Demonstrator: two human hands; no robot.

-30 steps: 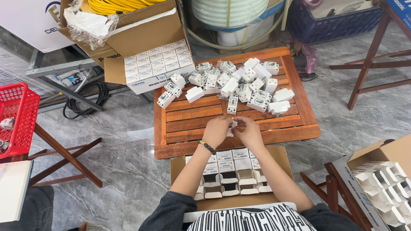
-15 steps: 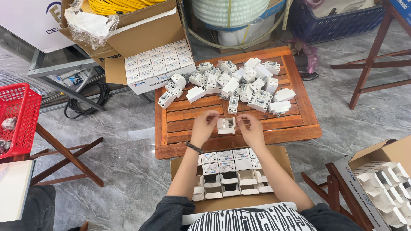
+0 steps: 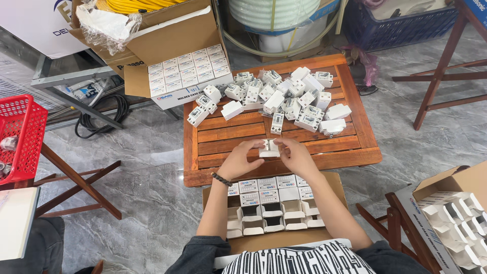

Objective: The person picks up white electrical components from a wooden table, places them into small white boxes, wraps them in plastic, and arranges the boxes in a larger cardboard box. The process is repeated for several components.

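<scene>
Both hands hold one small white carton (image 3: 269, 148) over the near edge of the wooden slatted table (image 3: 223, 137). My left hand (image 3: 239, 160), with a dark bead bracelet at the wrist, grips its left side; my right hand (image 3: 297, 156) grips its right side. A pile of white circuit breakers (image 3: 281, 96) lies at the far side of the table, and one breaker (image 3: 276, 123) stands apart just beyond the carton. On my lap sits a cardboard box (image 3: 335, 180) with rows of small cartons, the far rows closed, the near ones open.
A large cardboard box of closed white cartons (image 3: 187, 68) leans at the table's far left. A red basket (image 3: 23, 137) stands at the left, a box of empty cartons (image 3: 456, 208) at the right. Wooden stools, cables and a blue crate surround the table.
My hands have drawn slightly apart and nearer to me, and the small white carton now shows between them, where earlier they were closed together over it.
</scene>
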